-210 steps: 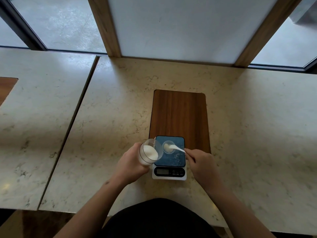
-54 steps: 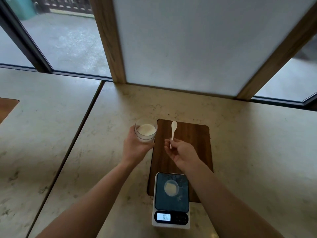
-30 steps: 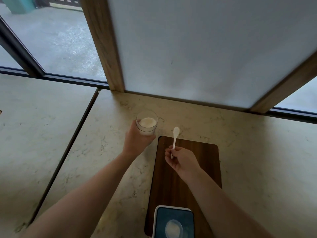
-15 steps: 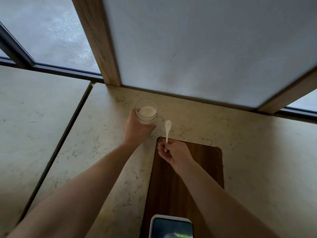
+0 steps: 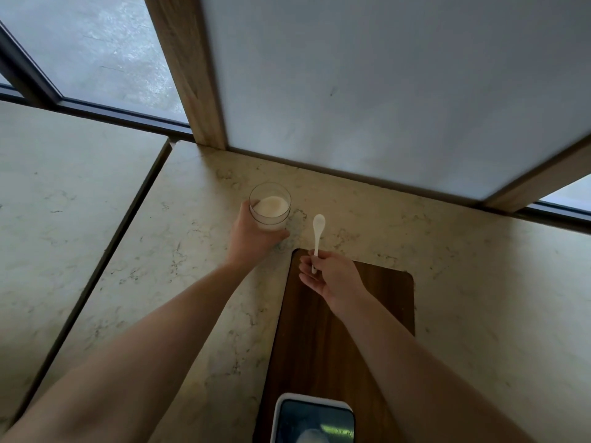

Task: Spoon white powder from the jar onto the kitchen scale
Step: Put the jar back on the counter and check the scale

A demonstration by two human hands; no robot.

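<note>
A clear glass jar half full of white powder stands upright on the marble counter, far from me, with my left hand wrapped around its near side. My right hand pinches the handle of a small white spoon, whose empty bowl points away, just right of the jar. The kitchen scale lies at the bottom edge, cut off by the frame, with a small heap of white powder on its dark glass top.
A dark wooden board lies under the scale and my right hand. A frosted panel in a wooden frame rises behind the counter. A dark seam splits the marble counter on the left.
Both hands moved away from the scale toward the back of the counter with jar and spoon. The jar now rests on the marble. The view tilted up, pushing the scale to the bottom edge.
</note>
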